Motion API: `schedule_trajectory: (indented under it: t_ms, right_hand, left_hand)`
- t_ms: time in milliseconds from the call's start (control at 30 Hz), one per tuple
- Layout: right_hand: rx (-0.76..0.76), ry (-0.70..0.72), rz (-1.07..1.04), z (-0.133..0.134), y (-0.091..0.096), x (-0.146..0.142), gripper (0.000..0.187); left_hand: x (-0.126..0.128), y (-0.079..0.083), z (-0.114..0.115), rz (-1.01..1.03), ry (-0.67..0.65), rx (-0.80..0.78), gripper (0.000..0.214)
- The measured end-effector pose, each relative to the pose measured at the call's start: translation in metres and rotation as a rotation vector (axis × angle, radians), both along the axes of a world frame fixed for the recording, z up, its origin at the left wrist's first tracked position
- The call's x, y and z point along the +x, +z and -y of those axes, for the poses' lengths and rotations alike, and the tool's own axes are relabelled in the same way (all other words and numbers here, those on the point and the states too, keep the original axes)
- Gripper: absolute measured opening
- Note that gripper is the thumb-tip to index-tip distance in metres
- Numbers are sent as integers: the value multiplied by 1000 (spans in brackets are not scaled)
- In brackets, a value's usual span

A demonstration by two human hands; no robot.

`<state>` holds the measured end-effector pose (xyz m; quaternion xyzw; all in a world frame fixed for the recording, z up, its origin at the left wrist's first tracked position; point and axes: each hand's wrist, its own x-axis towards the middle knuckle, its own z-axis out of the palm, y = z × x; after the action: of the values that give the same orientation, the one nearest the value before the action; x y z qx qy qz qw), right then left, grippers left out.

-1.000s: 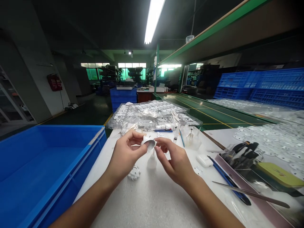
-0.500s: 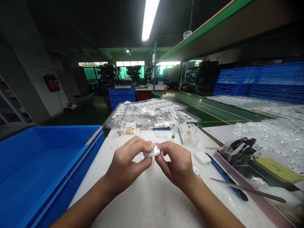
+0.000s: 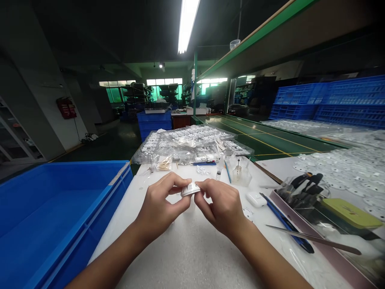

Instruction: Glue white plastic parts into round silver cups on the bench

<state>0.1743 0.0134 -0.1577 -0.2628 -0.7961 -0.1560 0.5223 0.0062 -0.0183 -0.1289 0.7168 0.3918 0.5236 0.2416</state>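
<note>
above the counter (image 3: 186, 257), left hand (image 3: 161, 200) and right hand (image 3: 225, 200) pinch the part (image 3: 190, 189), now turned top-up, leaving that face workable.

No text can be read; the mark on the yellow lid (image 3: 352, 214) is too blurred to make out.

- A small white round piece (image 3: 190, 190), smooth and a bit shiny.
- Wide and thin at the rim, with a smaller bump on top.
- Tipped a little, with the rim facing down and lower on the left.
- Held up in the air, pinched by the left hand (image 3: 162, 200) and touched on the other side by the right hand (image 3: 224, 201).
</note>
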Motion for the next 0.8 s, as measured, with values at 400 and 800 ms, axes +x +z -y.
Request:
schedule_trajectory:
  t_ms: [400,800]
  right_hand:
    - [-322,141,-420,4,8,5,6]
    - [-657,244,-897,-32,2,25,29]
  left_hand:
    - [-3,-1,-10,257,-78,-35,32]
    - [-9,-41,-79,-522,-126,-126,18]
